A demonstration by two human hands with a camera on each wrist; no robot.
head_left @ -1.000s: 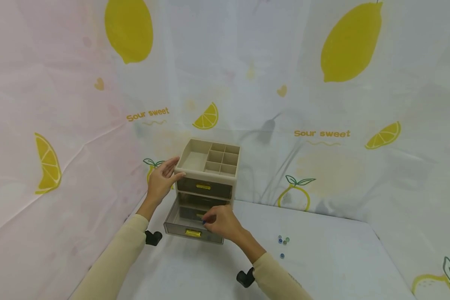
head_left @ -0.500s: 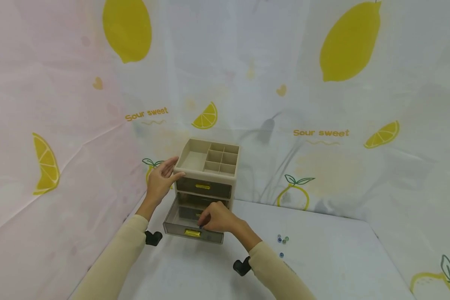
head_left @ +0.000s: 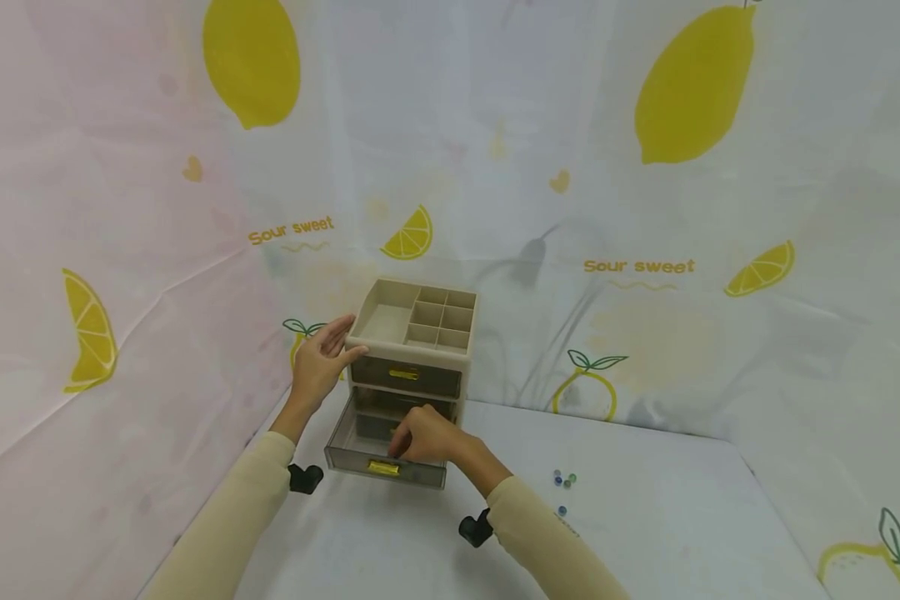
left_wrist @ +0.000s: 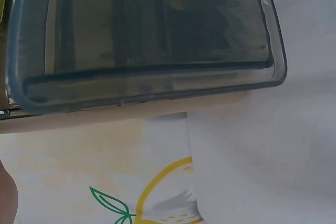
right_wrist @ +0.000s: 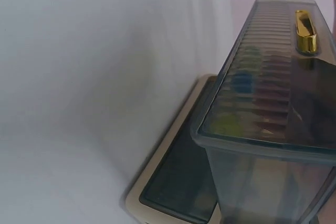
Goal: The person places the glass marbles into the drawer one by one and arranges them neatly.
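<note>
A beige drawer organizer [head_left: 408, 343] stands at the back of the table, its lower smoky drawer [head_left: 348, 461] pulled out. My left hand [head_left: 318, 367] rests against the organizer's upper left side, fingers along the side and thumb on the front edge. My right hand [head_left: 426, 435] is bent over the open drawer, fingertips down behind its front wall. Whether a marble is between those fingers is hidden. Through the drawer front in the right wrist view, blurred blue [right_wrist: 242, 81] and green [right_wrist: 227, 124] patches show. Several small glass marbles [head_left: 558, 480] lie on the table to the right.
One blue marble [head_left: 562, 510] lies apart, nearer the front. The upper drawer [head_left: 405, 377] is closed, and the top tray has several compartments [head_left: 444, 315]. A lemon-print cloth [head_left: 510, 208] hangs behind the white table [head_left: 667, 517]. Black wrist mounts [head_left: 306, 478] stick out beside the forearms.
My right hand has moved slightly left and lower into the open drawer. The blue marble seen at its fingertips earlier is out of sight. My left hand has stayed in place.
</note>
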